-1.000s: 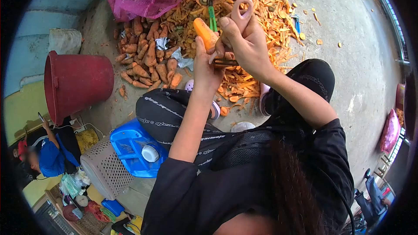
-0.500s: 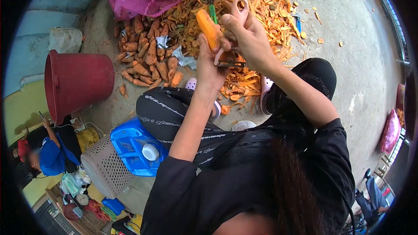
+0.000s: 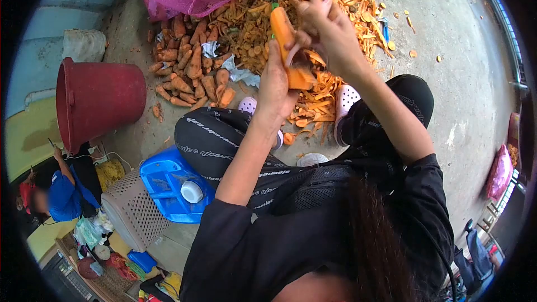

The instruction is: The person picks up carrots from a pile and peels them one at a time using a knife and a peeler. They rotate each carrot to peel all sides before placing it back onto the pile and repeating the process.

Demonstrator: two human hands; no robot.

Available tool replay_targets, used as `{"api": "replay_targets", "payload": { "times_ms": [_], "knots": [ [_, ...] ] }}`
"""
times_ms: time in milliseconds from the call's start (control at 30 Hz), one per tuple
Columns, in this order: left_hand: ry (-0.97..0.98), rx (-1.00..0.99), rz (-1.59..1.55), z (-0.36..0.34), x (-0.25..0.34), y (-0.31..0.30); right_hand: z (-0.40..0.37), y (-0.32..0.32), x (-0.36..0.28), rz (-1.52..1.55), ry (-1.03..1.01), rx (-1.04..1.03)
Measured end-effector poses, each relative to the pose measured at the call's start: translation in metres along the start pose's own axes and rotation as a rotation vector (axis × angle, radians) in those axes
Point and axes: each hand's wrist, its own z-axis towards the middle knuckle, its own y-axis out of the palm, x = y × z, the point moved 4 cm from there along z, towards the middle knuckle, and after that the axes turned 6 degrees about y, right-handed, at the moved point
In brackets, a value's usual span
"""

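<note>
Peeling stroke, apparently: left hand (image 3: 275,86) pinches a carrot (image 3: 281,25) jutting past its fingers, right hand (image 3: 338,39) clasps the peeler (image 3: 321,3); next stroke likely needs steady hold.

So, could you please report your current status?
Left hand gripping smooth, bright-orange carrot. Right hand holding pale-pink, loop-handled peeler close against it, blade blurred. Thin orange peelings heaped below; no obstruction visible.

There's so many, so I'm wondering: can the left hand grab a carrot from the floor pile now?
Probably not: the left hand is full, gripping a bright orange carrot. If freed, likely yes: the unpeeled carrots lie near on its side, with nothing big between.
</note>
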Motion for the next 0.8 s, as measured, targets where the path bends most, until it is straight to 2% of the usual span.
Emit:
{"api": "replay_targets", "payload": {
  "times_ms": [33, 167, 200, 233, 300, 333, 400, 500, 533, 600, 633, 700, 733, 800],
  "knots": [
    [0.010, 0.036, 0.035, -0.003, 0.001, 0.006, 0.004, -0.003, -0.003, 0.000, -0.046, 0.011],
    [-0.002, -0.153, 0.082, -0.003, 0.000, 0.004, 0.010, -0.007, -0.008, -0.007, -0.042, 0.019],
    [-0.068, -0.174, 0.080, -0.006, -0.006, 0.001, 0.019, -0.017, -0.017, -0.063, -0.107, 0.099],
    [-0.105, -0.162, 0.107, -0.009, -0.008, 0.001, 0.029, -0.023, -0.031, -0.105, -0.240, 0.040],
    [-0.188, -0.146, 0.156, -0.017, -0.015, 0.004, 0.056, -0.045, -0.041, -0.020, -0.280, 0.309],
    [-0.182, -0.199, 0.188, -0.020, -0.013, 0.009, 0.068, -0.058, -0.042, -0.155, -0.337, 0.303],
    [-0.200, -0.169, 0.142, -0.016, -0.011, 0.007, 0.086, -0.080, -0.032, -0.420, -0.444, 0.279],
    [-0.140, -0.082, 0.112, -0.009, -0.001, 0.000, 0.045, -0.027, -0.059, -0.520, -0.660, 0.337],
    [-0.127, -0.047, 0.119, -0.006, 0.001, -0.004, 0.042, -0.020, -0.059, -0.374, -0.690, 0.236],
    [-0.097, 0.038, 0.129, -0.001, 0.005, -0.009, 0.030, -0.012, -0.050, -0.256, -0.494, 0.077],
    [-0.087, 0.019, 0.095, 0.002, 0.006, -0.011, 0.021, -0.007, -0.045, -0.197, -0.394, 0.002],
    [-0.078, -0.019, 0.032, 0.006, 0.003, -0.018, 0.000, 0.008, -0.034, -0.203, -0.303, 0.017],
    [-0.027, 0.023, 0.022, 0.001, 0.009, -0.004, -0.007, 0.011, -0.028, -0.238, -0.231, 0.014],
    [-0.077, 0.052, -0.001, 0.005, 0.007, -0.009, -0.018, 0.021, -0.019, -0.122, -0.189, -0.045]
  ]
}}
